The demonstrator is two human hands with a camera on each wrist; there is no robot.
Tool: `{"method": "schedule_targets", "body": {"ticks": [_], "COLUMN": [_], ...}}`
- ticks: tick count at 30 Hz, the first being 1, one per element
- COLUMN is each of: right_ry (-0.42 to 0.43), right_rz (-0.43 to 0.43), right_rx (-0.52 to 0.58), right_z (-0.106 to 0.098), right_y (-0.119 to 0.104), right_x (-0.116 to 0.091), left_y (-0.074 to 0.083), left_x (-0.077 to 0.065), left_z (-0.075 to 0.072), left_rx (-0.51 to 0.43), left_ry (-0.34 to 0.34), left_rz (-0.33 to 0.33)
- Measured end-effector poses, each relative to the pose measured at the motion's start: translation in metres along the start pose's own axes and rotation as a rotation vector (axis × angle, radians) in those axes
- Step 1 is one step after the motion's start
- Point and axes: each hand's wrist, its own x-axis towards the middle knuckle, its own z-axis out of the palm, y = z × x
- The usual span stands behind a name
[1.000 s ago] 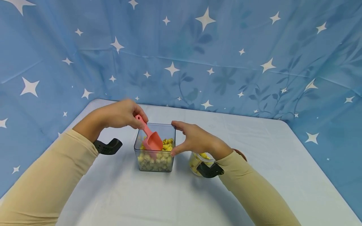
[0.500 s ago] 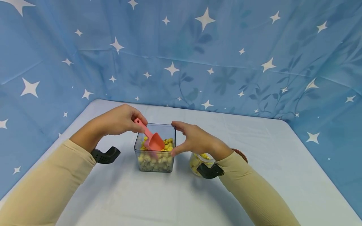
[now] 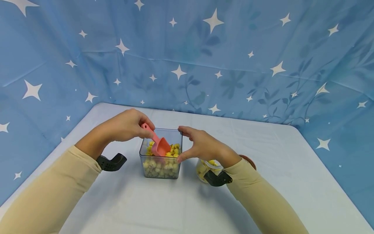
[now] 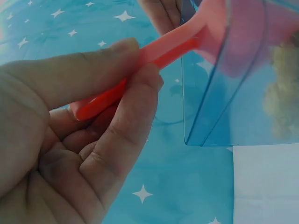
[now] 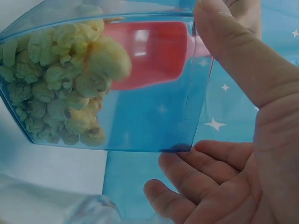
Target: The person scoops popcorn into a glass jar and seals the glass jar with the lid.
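In front of the starry blue backdrop (image 3: pixel 187 87), the white table (image 3: pixel 140 204) bears a clear container (image 3: pixel 168 134), with a round jar (image 3: pixel 200 171), partly hidden, just to its right. My right hand (image 3: pixel 201 143) grips the container's right side, thumb at the near corner, fingers at the far one; my left hand (image 3: pixel 128 125) pinches the handle of a pink scoop (image 3: pixel 161 148), which leans inside the container with its bowl meeting the popcorn (image 3: pixel 175 151).

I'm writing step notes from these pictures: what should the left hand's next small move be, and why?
Probably push the pink plastic scoop deeper into the yellow popcorn: the head view shows none in the scoop's bowl, the left hand pinches its handle, and the right hand grips the clear, square plastic box.
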Motion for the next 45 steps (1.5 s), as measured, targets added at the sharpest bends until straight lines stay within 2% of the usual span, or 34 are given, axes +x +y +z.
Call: {"method": "schedule_targets", "body": {"ticks": [7, 15, 18, 24, 30, 37, 41, 45], "right_ry": [0.01, 0.01, 0.013, 0.015, 0.016, 0.014, 0.014, 0.012], "right_rz": [-0.008, -0.015, -0.017, -0.015, -0.022, -0.018, -0.012, -0.012], "right_rx": [0.009, 0.008, 0.008, 0.012, 0.008, 0.017, 0.021, 0.026], "right_z": [0.001, 0.001, 0.002, 0.002, 0.002, 0.002, 0.001, 0.001], "right_y": [0.001, 0.001, 0.002, 0.003, 0.004, 0.003, 0.003, 0.002], "right_x": [-0.001, -0.001, -0.001, 0.0, 0.0, 0.0, 0.0, 0.0], "left_y": [-0.004, -0.005, -0.005, -0.008, -0.017, -0.029, -0.023, -0.014], "left_x": [-0.002, -0.003, -0.004, -0.003, -0.002, -0.001, 0.002, 0.007], "left_z": [-0.002, 0.005, 0.005, 0.004, 0.006, 0.01, 0.014, 0.02], "left_rx": [-0.017, 0.024, 0.032, -0.025, -0.08, -0.143, -0.147, -0.108], "left_ry": [-0.02, 0.069, 0.07, 0.047, 0.076, 0.032, 0.004, -0.022], "left_rz": [-0.031, -0.002, 0.01, -0.005, -0.036, -0.039, -0.043, -0.042]}}
